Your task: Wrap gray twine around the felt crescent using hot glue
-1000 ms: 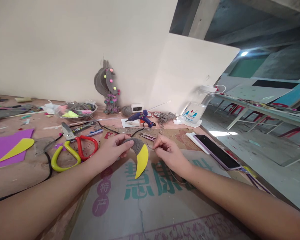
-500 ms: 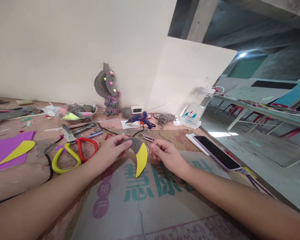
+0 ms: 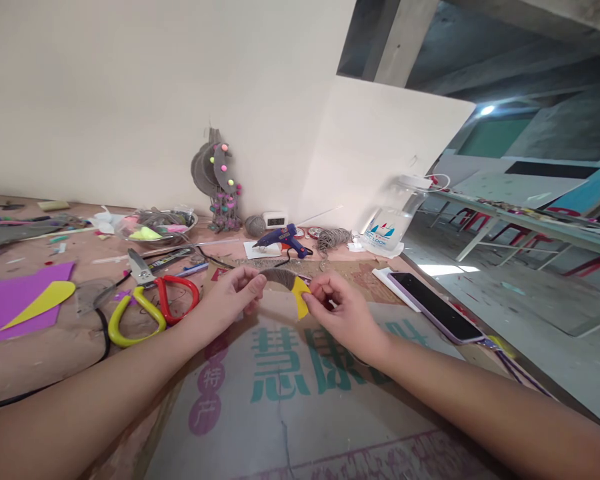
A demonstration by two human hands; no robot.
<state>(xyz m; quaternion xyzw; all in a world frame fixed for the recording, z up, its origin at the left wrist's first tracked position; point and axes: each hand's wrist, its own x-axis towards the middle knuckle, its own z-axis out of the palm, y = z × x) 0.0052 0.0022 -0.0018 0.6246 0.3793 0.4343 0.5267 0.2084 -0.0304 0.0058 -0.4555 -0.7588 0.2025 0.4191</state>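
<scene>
A curved crescent piece is held above the printed plastic sheet. Grey yarn covers its left and middle part, and its right end is bare yellow. My left hand pinches the grey-wrapped end between thumb and fingers. My right hand has its fingers closed at the yellow end; any yarn between them is too thin to make out. Behind my hands lies a loose coil of grey yarn.
Scissors with red and yellow handles and purple sheets with a yellow cutout lie left. A blue glue gun and clear jug stand behind. A phone lies right.
The crescent has turned, its yellow end swinging up and to the right. My right hand has come to that end, from a position slightly apart from it.
</scene>
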